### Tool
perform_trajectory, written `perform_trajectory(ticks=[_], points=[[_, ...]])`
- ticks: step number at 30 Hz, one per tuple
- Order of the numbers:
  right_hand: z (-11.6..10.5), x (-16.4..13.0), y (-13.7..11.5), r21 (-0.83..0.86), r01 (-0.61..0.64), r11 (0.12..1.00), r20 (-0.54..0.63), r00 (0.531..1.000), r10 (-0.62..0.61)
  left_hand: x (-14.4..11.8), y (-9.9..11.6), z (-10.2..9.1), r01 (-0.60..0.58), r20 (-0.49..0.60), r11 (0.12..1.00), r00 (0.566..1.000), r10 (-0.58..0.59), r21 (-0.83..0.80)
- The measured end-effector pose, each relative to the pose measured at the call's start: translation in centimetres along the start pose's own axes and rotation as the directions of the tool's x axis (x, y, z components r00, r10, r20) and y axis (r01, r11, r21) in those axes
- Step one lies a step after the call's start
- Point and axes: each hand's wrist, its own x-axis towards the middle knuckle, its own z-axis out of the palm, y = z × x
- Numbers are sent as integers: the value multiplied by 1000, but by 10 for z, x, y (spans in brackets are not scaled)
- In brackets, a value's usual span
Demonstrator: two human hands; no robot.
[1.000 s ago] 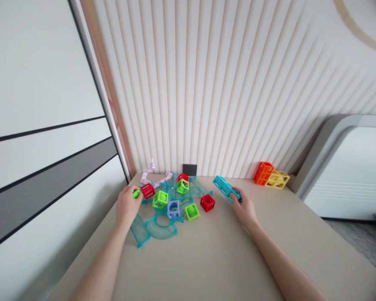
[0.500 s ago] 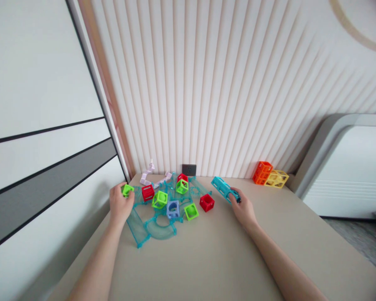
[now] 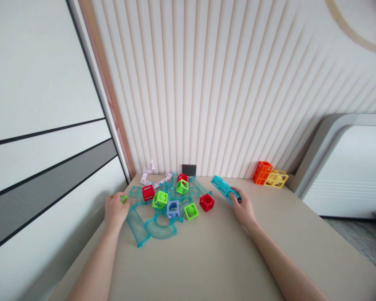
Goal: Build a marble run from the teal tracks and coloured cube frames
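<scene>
At the left edge of the table, my left hand [image 3: 115, 210] is closed around a green cube block [image 3: 123, 198], of which only a small part shows past the fingers. My right hand [image 3: 242, 209] grips the near end of a long teal block piece [image 3: 222, 187], raised and tilted with its far end pointing up and left. Between the hands lie a red cube [image 3: 207, 202], a green cube with a rounded inside [image 3: 191, 211], a periwinkle cube [image 3: 173, 209], another green cube [image 3: 159, 200] and a second red cube [image 3: 148, 192].
Translucent teal track pieces [image 3: 138, 227] spread under and around the cubes. A pale lilac jointed piece [image 3: 148, 172] lies at the back left. Orange blocks [image 3: 262, 173] and yellow blocks [image 3: 276, 179] stand at the back right. A black socket [image 3: 189, 170] is on the ribbed wall.
My left hand has shifted slightly down and left and turned, so less of the green cube shows. The right hand with the teal piece has hardly moved.
</scene>
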Motion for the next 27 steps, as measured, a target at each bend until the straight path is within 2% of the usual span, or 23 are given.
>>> perform_trajectory(ticks=[5,7,8,10,12,13,15,17,18,20,21,22,25,27], points=[[2,2,-1,189,-36,981,29,999,31,-5,17,-6,34,-31,999,999,-34,-1],[2,-2,-6,227,4,974,35,999,-13,-9,28,-13,6,-128,1000,992,-7,-10],[2,-6,-9,235,44,971,39,998,-55,-12,35,-17,-59,-211,998,976,52,-25],[3,-16,-17,229,153,961,58,984,-171,-19,49,-25,-300,-356,951,899,256,-74],[5,-29,-28,206,282,937,102,946,-307,-31,65,-30,-559,-412,820,780,472,-119],[7,-37,-33,196,359,913,134,912,-388,-38,73,-32,-659,-412,740,717,563,-135],[12,-53,-44,210,513,832,210,807,-551,-54,89,-33,-799,-366,577,594,717,-166],[18,-68,-55,243,604,759,290,701,-651,-71,105,-33,-900,-265,394,432,862,-187],[22,-75,-59,253,620,743,323,669,-669,-78,112,-32,-932,-222,310,347,911,-188],[28,-86,-65,269,615,741,359,650,-670,-89,124,-33,-963,-159,198,228,961,-183],[31,-91,-66,278,603,747,368,652,-663,-92,128,-33,-969,-146,164,192,971,-183],[33,-94,-67,285,595,752,372,654,-659,-94,132,-34,-972,-144,149,176,974,-182],[36,-97,-67,263,613,745,369,650,-664,-94,136,-37,-976,-168,133,162,972,-170],[35,-95,-67,212,678,704,356,617,-702,-91,134,-39,-973,-179,140,173,969,-184]])
